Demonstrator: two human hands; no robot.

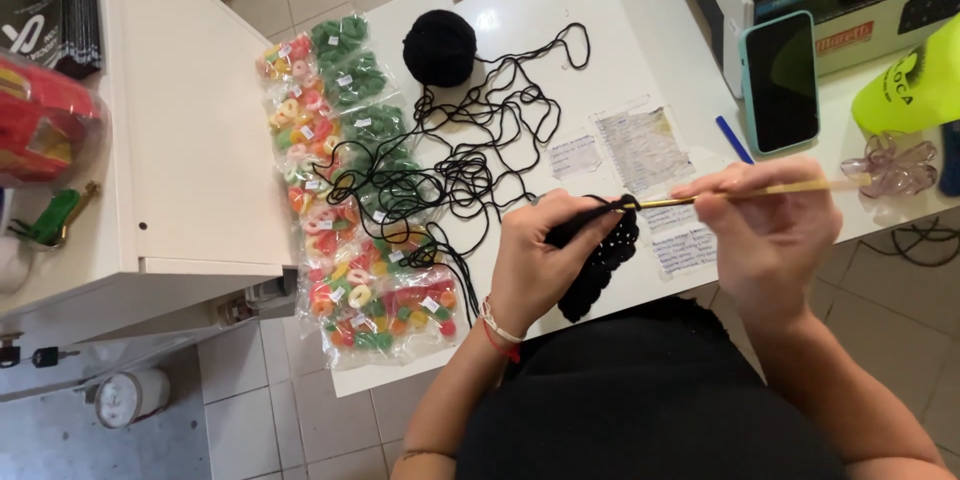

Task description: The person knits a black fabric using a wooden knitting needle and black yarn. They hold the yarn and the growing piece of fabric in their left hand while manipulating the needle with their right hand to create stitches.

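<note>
1. The left hand (535, 260) pinches a black crocheted piece (600, 262) that hangs toward the body at the white counter's (610, 30) near edge.
2. The right hand (770, 230) grips a slim crochet hook (740, 194) lying left-right, its tip in the piece's top edge.
3. Beyond, loose black yarn (470, 155) trails to a yarn ball (440, 47); candy bags (345, 190) lie left and a phone (780, 82) right, both clear of the hands.

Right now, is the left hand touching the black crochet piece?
Touching. The head view shows the left hand pinching the black crochet piece, with its fingers wrapped over the top edge.
</note>
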